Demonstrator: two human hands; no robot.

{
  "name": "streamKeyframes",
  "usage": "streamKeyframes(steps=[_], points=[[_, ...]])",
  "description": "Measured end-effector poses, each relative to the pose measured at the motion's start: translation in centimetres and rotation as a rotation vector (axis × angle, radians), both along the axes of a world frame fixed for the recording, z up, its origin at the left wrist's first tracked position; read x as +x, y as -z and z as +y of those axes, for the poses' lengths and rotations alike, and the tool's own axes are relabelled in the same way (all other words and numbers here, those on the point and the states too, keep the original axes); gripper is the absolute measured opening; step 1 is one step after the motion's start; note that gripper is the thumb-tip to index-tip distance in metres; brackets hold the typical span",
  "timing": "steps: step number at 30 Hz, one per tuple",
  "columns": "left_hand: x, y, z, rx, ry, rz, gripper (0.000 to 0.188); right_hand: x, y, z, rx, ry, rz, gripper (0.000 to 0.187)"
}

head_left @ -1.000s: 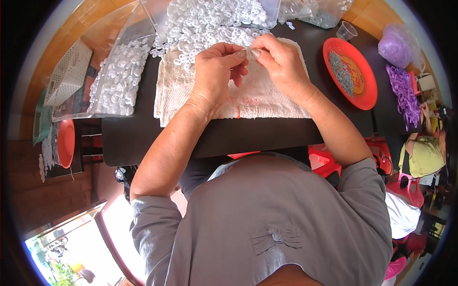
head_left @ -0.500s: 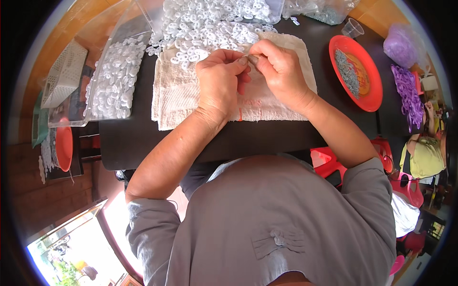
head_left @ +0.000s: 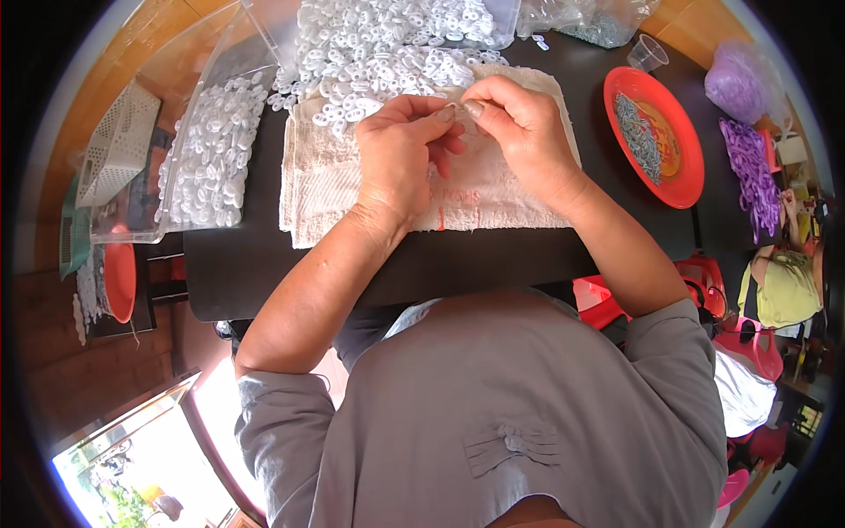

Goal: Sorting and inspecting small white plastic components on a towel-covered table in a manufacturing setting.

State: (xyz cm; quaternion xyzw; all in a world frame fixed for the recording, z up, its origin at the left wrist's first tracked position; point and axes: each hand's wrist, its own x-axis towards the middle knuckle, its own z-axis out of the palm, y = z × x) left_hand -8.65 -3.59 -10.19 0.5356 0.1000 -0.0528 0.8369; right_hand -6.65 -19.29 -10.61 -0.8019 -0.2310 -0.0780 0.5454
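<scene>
Over the cloth [head_left: 321, 185] on the desk [head_left: 440, 260], our left grip [head_left: 451, 114] and right grip [head_left: 469, 103] pinched closed on a small pale piece [head_left: 455, 106], near the far white links [head_left: 387, 53]; we probably needed steady, light pressure.

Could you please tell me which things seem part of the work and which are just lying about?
Probably in use: white oval pieces; cream towel under left hand and right hand; possibly grey pieces on red plate.
Probably lying about: clear plastic cup; white perforated basket; purple strands.
</scene>
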Motion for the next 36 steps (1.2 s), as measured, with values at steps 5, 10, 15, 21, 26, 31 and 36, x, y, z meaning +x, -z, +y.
streamKeyframes(steps=[5, 10, 15, 21, 26, 31, 36], points=[[0.0, -0.3, 0.2, 0.055, 0.044, -0.024, 0.011, 0.3, 0.3, -0.4, -0.069, 0.005, -0.089, 0.004], [0.2, -0.3, 0.4, 0.176, 0.09, -0.052, 0.01, 0.6, 0.8, -0.5, -0.093, 0.006, -0.13, 0.003], [-0.3, 0.5, -0.1, 0.207, 0.08, -0.049, 0.006, 0.0, 1.3, 0.1, -0.102, 0.002, -0.131, 0.004], [0.0, 0.1, 0.0, 0.118, 0.009, -0.052, 0.006, -0.2, 0.7, 0.4, 0.083, -0.014, 0.023, 0.007], [1.9, -0.4, 3.0, 0.009, -0.156, -0.093, 0.007, 1.7, -0.4, -0.3, 0.072, 0.028, -0.025, 0.008], [2.7, -0.4, 4.0, -0.065, -0.223, -0.07, 0.006, 4.1, -1.9, 0.1, -0.406, 0.045, -0.12, 0.011], [2.7, 0.1, 3.6, -0.048, -0.198, -0.063, 0.006, 6.1, -1.4, 1.9, -0.7, 0.043, -0.253, 0.016]])
